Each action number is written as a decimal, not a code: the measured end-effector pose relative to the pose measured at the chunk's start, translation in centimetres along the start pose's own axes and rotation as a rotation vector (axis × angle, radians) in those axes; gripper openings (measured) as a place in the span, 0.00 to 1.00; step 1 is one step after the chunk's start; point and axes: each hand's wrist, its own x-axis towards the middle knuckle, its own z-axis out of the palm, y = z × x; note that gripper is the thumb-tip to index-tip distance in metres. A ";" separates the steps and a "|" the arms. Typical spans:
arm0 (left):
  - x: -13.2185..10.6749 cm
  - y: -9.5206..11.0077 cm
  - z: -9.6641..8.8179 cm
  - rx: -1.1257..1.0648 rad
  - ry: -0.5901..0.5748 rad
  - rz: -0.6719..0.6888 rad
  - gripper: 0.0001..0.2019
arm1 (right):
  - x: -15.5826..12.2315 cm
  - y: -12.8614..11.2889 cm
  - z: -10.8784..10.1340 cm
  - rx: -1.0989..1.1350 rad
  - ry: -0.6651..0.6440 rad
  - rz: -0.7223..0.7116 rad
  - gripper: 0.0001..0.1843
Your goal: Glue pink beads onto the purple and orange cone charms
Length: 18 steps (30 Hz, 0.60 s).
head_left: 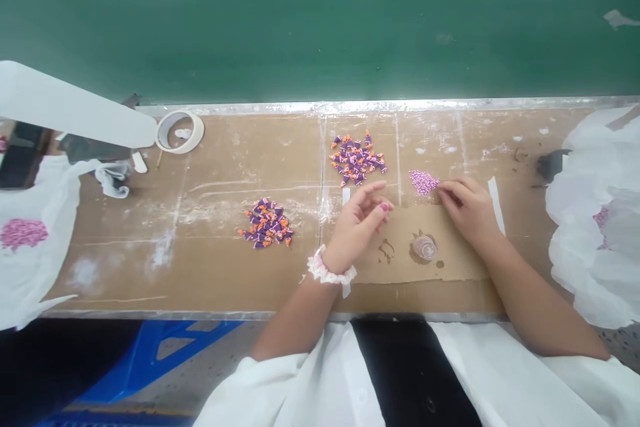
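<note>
My left hand [361,219], with a frilly white and pink band at the wrist, is raised over the cardboard with its fingers partly curled. A small pink piece [385,207] shows at the thumb tip; its exact shape is too small to make out. My right hand [465,205] pinches at the right edge of a small heap of pink-purple beads [423,182]; what lies between the fingertips is hidden. Beyond my left hand lies a pile of purple and orange pieces [357,160], with a second pile of such pieces [267,223] to its left.
A round clear blob or small dish [425,247] sits on a taped cardboard sheet [465,260]. At the far left are a tape roll [200,133] and a white bag [30,280] bearing pink bits. White plastic bags [590,213] stand at right. A green wall [320,27] rises behind.
</note>
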 end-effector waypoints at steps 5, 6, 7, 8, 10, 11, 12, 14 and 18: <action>-0.1 -0.1 0.4 0.022 -0.027 0.014 0.16 | -0.1 0.1 0.5 -0.056 0.022 -0.016 0.06; 0.0 -0.2 0.3 0.015 -0.015 0.014 0.16 | -0.1 0.2 0.5 -0.060 0.016 -0.014 0.06; 0.1 -0.2 0.2 0.007 -0.004 0.012 0.15 | -0.1 0.2 0.4 -0.061 0.008 -0.011 0.06; 0.2 -0.3 0.0 0.000 0.005 0.011 0.14 | -0.1 0.2 0.3 -0.060 -0.005 -0.004 0.07; 0.3 -0.5 -0.2 -0.009 0.018 0.012 0.14 | 0.0 0.2 0.0 -0.057 -0.048 0.015 0.07; 0.3 -0.6 -0.3 -0.012 0.021 0.014 0.13 | 0.0 0.3 -0.1 -0.064 -0.075 0.024 0.07; 0.3 -0.7 -0.3 -0.017 0.023 0.016 0.13 | 0.0 0.3 -0.1 -0.076 -0.101 0.032 0.07; 0.2 -0.7 -0.3 -0.025 0.026 0.017 0.13 | 0.1 0.4 0.1 -0.110 -0.135 0.045 0.07; -0.3 0.0 0.3 -0.035 0.000 -0.011 0.12 | 0.3 0.6 0.5 -0.141 -0.115 0.052 0.08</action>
